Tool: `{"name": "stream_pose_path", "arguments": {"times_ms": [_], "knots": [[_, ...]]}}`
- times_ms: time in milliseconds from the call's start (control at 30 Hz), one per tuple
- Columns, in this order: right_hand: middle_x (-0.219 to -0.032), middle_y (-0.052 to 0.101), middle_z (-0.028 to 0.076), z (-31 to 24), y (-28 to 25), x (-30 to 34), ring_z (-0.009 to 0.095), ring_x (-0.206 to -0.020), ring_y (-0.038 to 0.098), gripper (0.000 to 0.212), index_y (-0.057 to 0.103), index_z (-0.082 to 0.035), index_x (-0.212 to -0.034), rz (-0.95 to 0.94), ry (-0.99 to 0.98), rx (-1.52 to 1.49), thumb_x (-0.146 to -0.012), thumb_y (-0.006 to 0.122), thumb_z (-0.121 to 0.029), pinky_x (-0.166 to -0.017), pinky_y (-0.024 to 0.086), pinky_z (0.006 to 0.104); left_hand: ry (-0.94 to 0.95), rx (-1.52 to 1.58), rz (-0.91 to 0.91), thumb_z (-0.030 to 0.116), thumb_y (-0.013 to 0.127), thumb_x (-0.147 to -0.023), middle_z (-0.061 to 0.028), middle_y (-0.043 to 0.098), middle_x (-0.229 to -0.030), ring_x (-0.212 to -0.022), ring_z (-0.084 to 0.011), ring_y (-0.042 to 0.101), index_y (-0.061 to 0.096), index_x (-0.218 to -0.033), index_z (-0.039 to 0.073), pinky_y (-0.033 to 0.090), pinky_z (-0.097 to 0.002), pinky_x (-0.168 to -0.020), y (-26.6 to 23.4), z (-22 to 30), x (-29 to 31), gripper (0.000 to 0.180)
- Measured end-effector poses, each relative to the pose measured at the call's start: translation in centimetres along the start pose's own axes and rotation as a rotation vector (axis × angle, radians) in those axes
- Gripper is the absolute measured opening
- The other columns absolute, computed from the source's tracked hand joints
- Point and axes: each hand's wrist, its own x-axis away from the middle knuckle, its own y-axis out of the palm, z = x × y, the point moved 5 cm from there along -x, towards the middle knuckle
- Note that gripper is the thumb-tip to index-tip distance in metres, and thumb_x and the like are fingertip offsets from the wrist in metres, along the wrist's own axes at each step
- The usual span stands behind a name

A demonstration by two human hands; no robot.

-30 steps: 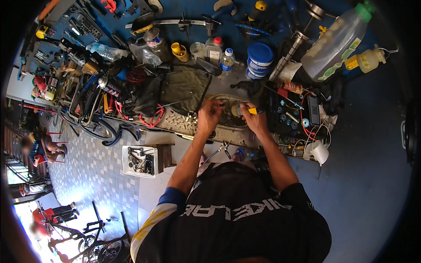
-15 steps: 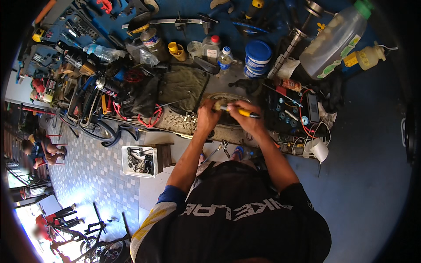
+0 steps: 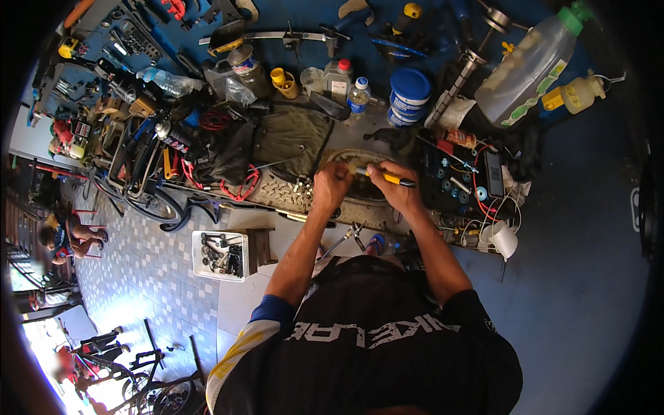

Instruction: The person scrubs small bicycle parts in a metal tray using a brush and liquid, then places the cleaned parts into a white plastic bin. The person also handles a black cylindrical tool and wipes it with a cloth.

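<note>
My right hand (image 3: 394,187) is closed around a brush (image 3: 398,180) with a yellow handle and black end. Its pale tip points left toward my other hand. My left hand (image 3: 332,185) has its fingers curled together close to that tip; whatever small thing they may pinch is hidden. Both hands are over a shallow round pan (image 3: 366,202) with a dirty, light rim, resting on the bench's front part. Left of my left hand, several small metal parts (image 3: 301,187) lie in a cluster on the bench.
An olive cloth (image 3: 290,138) covers the bench behind my left hand. Blue tubs (image 3: 409,97) and bottles (image 3: 358,97) stand at the back. Bolts and cables crowd the right, beside a white cup (image 3: 503,238). A white basket (image 3: 221,256) of metal parts sits lower left. People are far left.
The brush tip has shifted slightly right, away from my left fingers. Both hands stay over the pan, and the whole view has tilted a little.
</note>
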Motion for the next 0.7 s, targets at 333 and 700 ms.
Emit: {"name": "stream_pose_path", "arguments": {"times_ms": [333,700], "knots": [[-0.084,0.073,0.014,4.2,-1.2,0.9,0.030,-0.077,0.073,0.028,0.073,-0.003,-0.094,0.035,-0.195,0.289,-0.089,0.077,-0.030,-0.069,0.054,0.0366,0.028,0.072,-0.025,0.006,0.074,-0.081,-0.0113,0.074,-0.093,-0.086,-0.0254,0.073,0.071,-0.104,0.003,0.055,-0.0369,-0.079,-0.3,0.6,-0.1,0.024],[-0.086,0.073,0.012,0.3,-1.1,0.9,0.022,-0.079,0.072,0.027,0.074,-0.003,-0.099,-0.004,0.060,-0.012,-0.089,0.077,-0.028,-0.071,0.054,0.0329,0.132,0.024,0.013,0.002,0.075,-0.076,-0.0095,0.069,-0.090,-0.079,-0.0248,0.068,0.072,-0.100,0.005,0.054,-0.0371,-0.075,-0.4,0.4,-0.6,0.024]]}}
